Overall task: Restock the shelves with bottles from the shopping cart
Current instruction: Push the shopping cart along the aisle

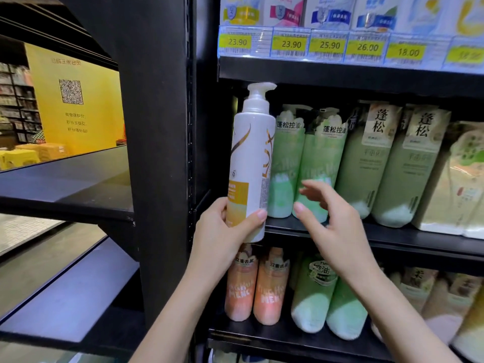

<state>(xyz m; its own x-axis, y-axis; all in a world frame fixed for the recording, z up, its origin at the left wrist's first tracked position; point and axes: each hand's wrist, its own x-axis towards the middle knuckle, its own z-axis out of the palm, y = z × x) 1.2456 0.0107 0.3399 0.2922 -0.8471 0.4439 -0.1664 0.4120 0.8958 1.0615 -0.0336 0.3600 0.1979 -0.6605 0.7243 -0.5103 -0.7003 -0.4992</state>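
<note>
A tall white pump bottle (250,163), smooth glossy plastic with a rounded shoulder, a gold swirl and a yellow label band low on its body, stands upright in the air at the left end of the middle shelf (366,235), in front of the gap beside the black upright post (159,153). Its white pump head reaches almost to the underside of the shelf above. The left hand (225,231) grips the bottle's lower part, fingers on the left side and thumb pressed across the front right.

The right hand (330,216) hovers just right of the bottle, holding nothing, fingers spread and loosely bent in front of the stocked bottles.

On the middle shelf two pale green bottles (301,166) with frosted, matte-looking bodies stand just right of the white one, then two taller olive-green rectangular bottles (387,163) with cream labels, then soft crinkled refill pouches (450,184) at the far right.

On the shelf below, two peach-coloured bottles (258,286) stand at the left, with two green-and-white bottles (327,297) beside them.

Above, a row of yellow price tags (330,45) in clear holders runs along the top shelf edge; five can be read, a sixth is blurred. White cartons (282,10) sit above them.

To the left, dark flat shelves (65,184) open onto a yellow wall with a QR code (71,91).
</note>
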